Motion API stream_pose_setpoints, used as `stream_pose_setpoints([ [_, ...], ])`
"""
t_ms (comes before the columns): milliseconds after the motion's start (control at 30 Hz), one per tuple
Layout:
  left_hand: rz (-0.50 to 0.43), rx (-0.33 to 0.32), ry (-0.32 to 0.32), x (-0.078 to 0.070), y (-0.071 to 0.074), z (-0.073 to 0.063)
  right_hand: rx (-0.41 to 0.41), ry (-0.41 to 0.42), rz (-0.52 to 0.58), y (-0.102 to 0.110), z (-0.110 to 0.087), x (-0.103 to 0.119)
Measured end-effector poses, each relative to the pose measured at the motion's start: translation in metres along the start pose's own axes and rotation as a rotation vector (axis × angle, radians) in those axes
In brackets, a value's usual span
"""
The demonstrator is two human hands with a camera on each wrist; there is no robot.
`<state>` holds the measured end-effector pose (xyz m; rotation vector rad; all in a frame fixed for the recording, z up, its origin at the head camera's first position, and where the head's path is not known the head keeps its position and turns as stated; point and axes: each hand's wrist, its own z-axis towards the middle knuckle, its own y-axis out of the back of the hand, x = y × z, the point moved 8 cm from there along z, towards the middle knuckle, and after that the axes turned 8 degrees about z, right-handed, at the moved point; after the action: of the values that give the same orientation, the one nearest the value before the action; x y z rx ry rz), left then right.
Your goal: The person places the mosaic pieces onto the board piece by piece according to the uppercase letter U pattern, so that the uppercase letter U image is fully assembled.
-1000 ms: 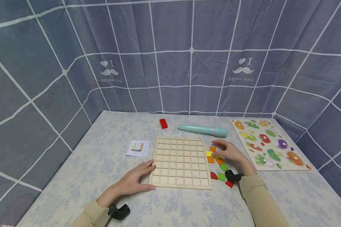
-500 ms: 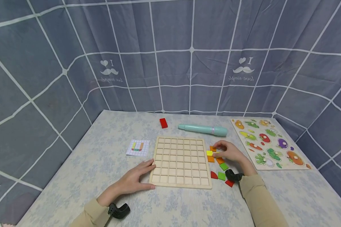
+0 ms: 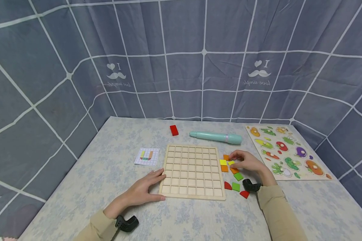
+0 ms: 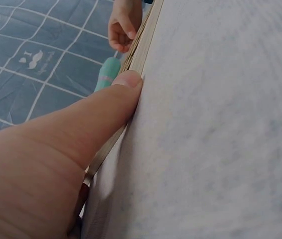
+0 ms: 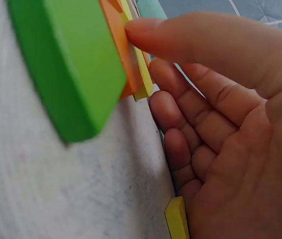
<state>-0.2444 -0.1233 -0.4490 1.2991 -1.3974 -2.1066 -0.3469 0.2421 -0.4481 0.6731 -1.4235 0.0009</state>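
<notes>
A square wooden grid board (image 3: 191, 196) lies in the middle of the table in the head view. My left hand (image 3: 143, 189) rests at its left edge, fingers along the side and thumb by the near corner. To the right of the board, my right hand (image 3: 248, 163) pinches a yellow tile (image 3: 231, 163) between thumb and fingertips. In the right wrist view, the thumb meets that yellow tile (image 5: 142, 74), with an orange tile (image 5: 123, 55) and a green tile (image 5: 73, 74) closer to the camera. Another yellow tile (image 3: 223, 162) lies beside the board.
Green and red pieces, including a red quarter-round (image 3: 227, 185), lie near the right wrist. A pattern card (image 3: 147, 157) is left of the board. Behind stand a red block (image 3: 174, 130) and a teal pen-shaped tube (image 3: 215, 137). A vegetable puzzle board (image 3: 303, 176) lies at right.
My right hand's thumb and fingers have drawn together at the yellow tile, and the hand has shifted slightly right. The left hand stays at the board's edge.
</notes>
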Motion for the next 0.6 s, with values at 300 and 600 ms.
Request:
stream_pose_setpoints([
  [300,-0.013,0.001,-0.003,-0.0001,0.0001,-0.0004,-0.03,-0.018,-0.027,0.0021,0.0017,-0.0038],
  [600,-0.014,0.008,-0.003,-0.0015,0.0006,-0.0006,-0.042,-0.02,-0.074,0.0014,0.0014,-0.0034],
])
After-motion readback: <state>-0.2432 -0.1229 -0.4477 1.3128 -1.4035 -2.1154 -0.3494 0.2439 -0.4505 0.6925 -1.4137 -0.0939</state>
